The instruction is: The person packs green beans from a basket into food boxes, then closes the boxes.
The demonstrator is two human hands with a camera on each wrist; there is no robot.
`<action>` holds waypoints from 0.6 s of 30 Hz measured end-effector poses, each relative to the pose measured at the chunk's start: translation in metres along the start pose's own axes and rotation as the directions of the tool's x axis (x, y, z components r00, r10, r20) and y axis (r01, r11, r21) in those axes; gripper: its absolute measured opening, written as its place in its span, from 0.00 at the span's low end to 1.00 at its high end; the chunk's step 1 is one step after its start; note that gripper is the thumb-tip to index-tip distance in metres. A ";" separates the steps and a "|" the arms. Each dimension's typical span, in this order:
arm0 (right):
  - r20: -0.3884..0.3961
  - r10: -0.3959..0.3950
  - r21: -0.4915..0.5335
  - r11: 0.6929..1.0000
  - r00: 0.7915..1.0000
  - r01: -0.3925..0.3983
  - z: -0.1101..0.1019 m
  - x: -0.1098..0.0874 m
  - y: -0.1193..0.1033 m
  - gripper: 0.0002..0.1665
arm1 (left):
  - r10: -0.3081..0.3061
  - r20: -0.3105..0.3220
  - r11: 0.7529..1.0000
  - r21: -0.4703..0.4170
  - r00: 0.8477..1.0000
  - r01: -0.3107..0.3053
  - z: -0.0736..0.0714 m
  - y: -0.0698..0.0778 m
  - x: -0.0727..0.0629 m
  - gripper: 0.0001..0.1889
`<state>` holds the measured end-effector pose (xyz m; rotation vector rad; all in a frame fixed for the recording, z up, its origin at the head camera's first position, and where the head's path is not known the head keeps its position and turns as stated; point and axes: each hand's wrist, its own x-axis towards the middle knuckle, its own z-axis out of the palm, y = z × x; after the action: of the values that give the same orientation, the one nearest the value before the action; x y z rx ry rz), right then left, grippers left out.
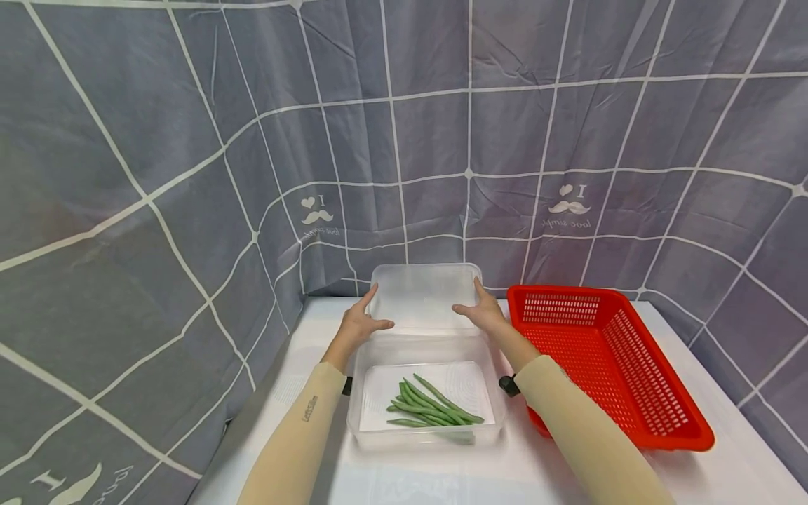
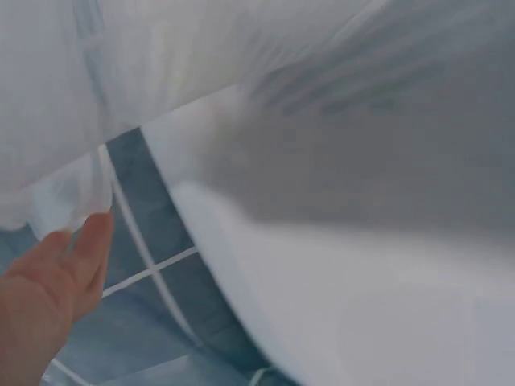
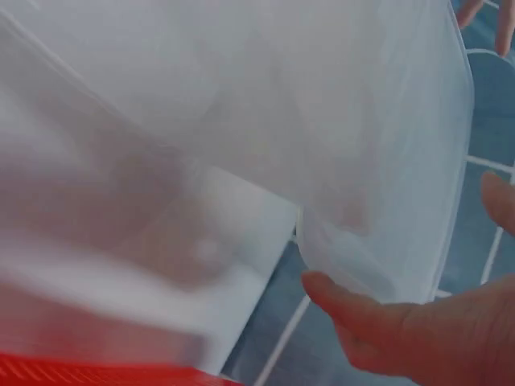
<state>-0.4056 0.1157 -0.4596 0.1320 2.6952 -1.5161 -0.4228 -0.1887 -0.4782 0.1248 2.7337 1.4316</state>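
A clear plastic box [image 1: 426, 438] stands on the table with several green beans [image 1: 432, 407] lying inside. Behind it, the translucent lid [image 1: 426, 298] is raised and tilted back, its lower edge at the box's back rim. My left hand [image 1: 356, 325] is at the lid's left side, fingers straight, thumb pointing inward. On the opposite side, my right hand [image 1: 485, 310] has its thumb and index finger spread by the lid edge. The right wrist view shows that thumb [image 3: 338, 301] right at the lid's corner. In the left wrist view, fingertips [image 2: 98, 229] meet the clear plastic edge.
A red perforated basket [image 1: 703, 438] stands to the right of the box, partly behind my right sleeve. The white table [image 1: 303, 351] is bordered at the back and sides by a grey curtain [image 1: 429, 140] with white grid lines.
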 end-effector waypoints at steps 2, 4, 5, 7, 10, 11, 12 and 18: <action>-0.032 -0.023 -0.034 0.999 0.999 0.022 0.001 -0.004 -0.001 0.61 | 0.046 -0.040 0.998 0.053 0.998 -0.044 -0.001 0.003 -0.003 0.57; -0.061 -0.044 -0.067 0.997 0.997 0.040 0.002 -0.008 -0.003 0.61 | 0.091 -0.071 0.991 0.101 0.993 -0.084 -0.001 0.007 -0.006 0.57; -0.074 -0.054 -0.082 0.995 0.996 0.048 0.002 -0.011 -0.005 0.62 | 0.107 -0.087 0.988 0.120 0.990 -0.096 -0.002 0.009 -0.009 0.56; -0.099 -0.074 -0.128 0.990 0.992 0.061 0.003 -0.016 -0.009 0.62 | 0.134 -0.122 0.982 0.151 0.984 -0.115 -0.002 0.014 -0.014 0.56; -0.141 -0.109 -0.198 0.977 0.984 0.079 0.005 -0.023 -0.015 0.63 | 0.181 -0.177 0.967 0.210 0.967 -0.143 -0.004 0.021 -0.023 0.54; -0.155 -0.119 -0.217 0.973 0.981 0.084 0.005 -0.025 -0.017 0.63 | 0.202 -0.199 0.960 0.236 0.959 -0.153 -0.005 0.024 -0.026 0.54; -0.170 -0.130 -0.233 0.968 0.977 0.089 0.006 -0.027 -0.018 0.63 | 0.225 -0.220 0.951 0.260 0.949 -0.165 -0.005 0.027 -0.029 0.53; -0.258 -0.224 -0.267 0.951 0.940 0.153 0.004 -0.043 -0.029 0.61 | 0.349 -0.314 0.900 0.375 0.883 -0.223 -0.010 0.038 -0.048 0.51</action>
<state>-0.3660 0.0948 -0.4337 0.0887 3.1850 -1.2768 -0.3737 -0.1798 -0.4410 0.3205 3.3851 1.1294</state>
